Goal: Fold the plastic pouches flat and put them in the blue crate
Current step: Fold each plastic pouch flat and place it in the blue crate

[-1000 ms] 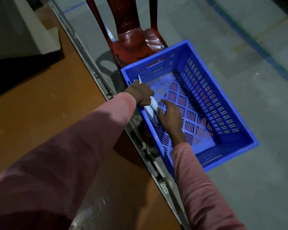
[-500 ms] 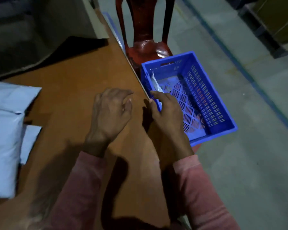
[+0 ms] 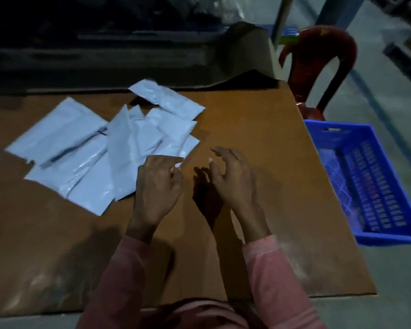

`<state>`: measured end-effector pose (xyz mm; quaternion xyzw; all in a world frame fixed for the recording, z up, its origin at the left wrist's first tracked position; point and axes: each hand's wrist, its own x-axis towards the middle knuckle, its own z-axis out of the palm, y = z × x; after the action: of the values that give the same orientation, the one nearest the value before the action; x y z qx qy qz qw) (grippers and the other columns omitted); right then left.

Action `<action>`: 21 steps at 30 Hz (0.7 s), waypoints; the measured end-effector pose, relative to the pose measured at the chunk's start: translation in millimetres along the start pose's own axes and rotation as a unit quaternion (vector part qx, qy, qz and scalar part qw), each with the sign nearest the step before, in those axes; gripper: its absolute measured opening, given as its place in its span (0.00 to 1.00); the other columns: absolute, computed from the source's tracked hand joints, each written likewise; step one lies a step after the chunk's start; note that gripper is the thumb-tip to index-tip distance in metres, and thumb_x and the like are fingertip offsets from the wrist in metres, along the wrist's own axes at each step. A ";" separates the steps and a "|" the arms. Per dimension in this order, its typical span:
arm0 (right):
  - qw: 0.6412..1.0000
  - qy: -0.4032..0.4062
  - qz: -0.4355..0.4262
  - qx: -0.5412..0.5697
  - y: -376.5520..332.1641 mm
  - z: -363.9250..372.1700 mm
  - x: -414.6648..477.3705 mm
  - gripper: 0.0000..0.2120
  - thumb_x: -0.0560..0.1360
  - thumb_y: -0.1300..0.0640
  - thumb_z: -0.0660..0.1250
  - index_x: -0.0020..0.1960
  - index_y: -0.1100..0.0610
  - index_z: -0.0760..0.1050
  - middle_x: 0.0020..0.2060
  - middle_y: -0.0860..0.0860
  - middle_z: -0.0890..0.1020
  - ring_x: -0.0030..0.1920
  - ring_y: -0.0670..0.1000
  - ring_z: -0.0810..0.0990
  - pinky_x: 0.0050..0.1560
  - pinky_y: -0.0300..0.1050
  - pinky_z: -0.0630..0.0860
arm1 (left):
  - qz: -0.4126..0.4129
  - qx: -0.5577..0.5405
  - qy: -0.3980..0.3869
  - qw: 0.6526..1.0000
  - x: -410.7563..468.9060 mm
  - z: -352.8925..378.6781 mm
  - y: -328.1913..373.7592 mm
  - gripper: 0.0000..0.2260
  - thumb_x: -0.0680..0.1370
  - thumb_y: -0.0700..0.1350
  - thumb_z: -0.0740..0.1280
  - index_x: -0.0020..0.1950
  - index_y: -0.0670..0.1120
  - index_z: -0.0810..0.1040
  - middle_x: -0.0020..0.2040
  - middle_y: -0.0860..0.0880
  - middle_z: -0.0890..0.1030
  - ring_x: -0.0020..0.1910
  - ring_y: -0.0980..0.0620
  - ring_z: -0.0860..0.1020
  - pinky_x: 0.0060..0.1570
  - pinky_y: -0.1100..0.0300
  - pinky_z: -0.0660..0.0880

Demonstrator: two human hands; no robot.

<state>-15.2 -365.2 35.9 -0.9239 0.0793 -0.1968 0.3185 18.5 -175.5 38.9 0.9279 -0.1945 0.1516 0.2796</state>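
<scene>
Several pale plastic pouches (image 3: 109, 148) lie overlapping on the brown table (image 3: 259, 124), left of centre. My left hand (image 3: 158, 186) hovers at the pile's near right corner, fingers loosely curled, and holds nothing that I can see. My right hand (image 3: 233, 179) floats over bare table to its right, fingers relaxed and spread, empty. The blue crate (image 3: 337, 131) stands on the floor beside the table's right edge; a pale folded pouch (image 3: 330, 160) shows blurred inside it.
A red plastic chair (image 3: 318, 62) stands behind the crate at the table's far right corner. Dark boxes and a cardboard flap (image 3: 244, 51) line the table's back edge. Grey floor lies to the right.
Both hands have left the crate, where they set a pouch down, and come back over the table. The view has swung left, bringing the pouch pile into sight.
</scene>
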 end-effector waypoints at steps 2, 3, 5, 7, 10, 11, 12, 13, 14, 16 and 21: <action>1.000 -0.023 -0.003 0.012 -18.9 23.4 1.2 0.15 0.80 0.52 0.64 0.66 0.51 0.77 0.59 0.52 0.80 0.58 0.54 0.78 0.50 0.51 0.78 | -0.022 0.015 0.018 0.999 -8.8 -12.5 -23.2 0.11 0.81 0.44 0.66 0.61 0.48 0.84 0.58 0.48 0.84 0.61 0.45 0.78 0.57 0.44 0.76; 0.999 -0.034 0.000 0.024 -27.5 34.5 1.8 0.16 0.80 0.52 0.65 0.66 0.51 0.78 0.59 0.52 0.80 0.57 0.54 0.78 0.50 0.52 0.79 | -0.034 0.015 0.029 0.999 -12.9 -18.0 -32.5 0.11 0.80 0.43 0.67 0.61 0.49 0.84 0.58 0.49 0.84 0.61 0.45 0.77 0.57 0.44 0.76; 0.997 -0.050 0.007 0.051 -43.8 54.4 2.9 0.16 0.79 0.49 0.66 0.65 0.51 0.78 0.56 0.52 0.81 0.54 0.54 0.80 0.49 0.51 0.79 | -0.055 0.009 0.050 0.997 -19.7 -25.6 -48.1 0.11 0.79 0.42 0.68 0.60 0.49 0.84 0.58 0.49 0.84 0.61 0.45 0.77 0.58 0.44 0.76; 0.996 -0.064 0.002 0.055 -59.6 69.9 5.6 0.15 0.80 0.47 0.66 0.65 0.50 0.79 0.55 0.50 0.82 0.53 0.52 0.81 0.47 0.47 0.79 | -0.093 0.018 0.072 0.993 -21.7 -28.2 -61.5 0.12 0.79 0.44 0.68 0.62 0.48 0.82 0.60 0.48 0.82 0.62 0.44 0.75 0.59 0.45 0.74; 0.994 -0.091 -0.007 0.055 -83.5 84.0 10.9 0.16 0.80 0.46 0.66 0.66 0.48 0.78 0.56 0.48 0.82 0.54 0.49 0.81 0.50 0.48 0.79 | -0.231 0.016 0.055 0.971 -15.8 -24.3 -75.8 0.25 0.76 0.55 0.72 0.71 0.47 0.75 0.67 0.43 0.77 0.67 0.41 0.72 0.63 0.42 0.73; 0.994 -0.095 -0.009 0.052 -89.4 86.8 12.1 0.16 0.80 0.46 0.66 0.66 0.47 0.78 0.57 0.48 0.82 0.55 0.49 0.80 0.51 0.49 0.80 | -0.269 0.011 0.021 0.963 -12.8 -22.2 -79.1 0.32 0.74 0.60 0.73 0.73 0.47 0.71 0.69 0.42 0.74 0.69 0.40 0.71 0.64 0.41 0.73; 0.994 -0.097 -0.012 0.048 -93.1 88.9 12.7 0.16 0.80 0.46 0.66 0.66 0.47 0.78 0.57 0.48 0.81 0.55 0.49 0.80 0.52 0.49 0.80 | -0.291 0.003 -0.008 0.957 -9.9 -20.5 -81.7 0.37 0.72 0.64 0.73 0.75 0.48 0.67 0.69 0.42 0.73 0.69 0.39 0.71 0.64 0.40 0.74; 0.994 -0.099 -0.012 0.043 -95.5 89.5 12.8 0.16 0.80 0.46 0.67 0.67 0.47 0.78 0.57 0.48 0.81 0.55 0.49 0.80 0.53 0.49 0.80 | -0.298 -0.004 -0.026 0.954 -8.0 -19.0 -84.0 0.39 0.71 0.65 0.72 0.75 0.48 0.65 0.69 0.42 0.73 0.69 0.39 0.71 0.63 0.40 0.74; 0.994 -0.101 -0.008 0.037 -95.2 89.4 12.6 0.16 0.80 0.46 0.67 0.66 0.47 0.78 0.58 0.48 0.82 0.55 0.48 0.80 0.52 0.49 0.80 | -0.300 -0.008 -0.033 0.953 -6.8 -17.8 -85.5 0.40 0.70 0.66 0.72 0.75 0.49 0.65 0.68 0.42 0.73 0.68 0.39 0.71 0.62 0.40 0.75; 0.994 -0.101 0.010 0.030 -89.7 86.4 11.2 0.16 0.79 0.44 0.67 0.66 0.46 0.78 0.57 0.46 0.82 0.53 0.47 0.81 0.51 0.49 0.81 | -0.301 -0.005 -0.035 0.953 -4.9 -16.1 -86.6 0.39 0.69 0.65 0.73 0.74 0.49 0.65 0.68 0.43 0.74 0.68 0.39 0.71 0.61 0.39 0.75; 0.991 -0.112 0.046 0.051 -77.7 70.1 4.8 0.17 0.79 0.42 0.66 0.66 0.46 0.78 0.53 0.43 0.83 0.47 0.43 0.82 0.49 0.49 0.82 | -0.277 -0.015 0.032 0.960 -11.2 -11.7 -78.0 0.19 0.68 0.48 0.73 0.56 0.46 0.75 0.55 0.44 0.78 0.56 0.40 0.76 0.51 0.43 0.74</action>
<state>19.8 -266.5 35.0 -0.9181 0.0751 -0.0815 0.3806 41.4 -105.7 8.0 0.9359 0.0769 0.0944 0.3304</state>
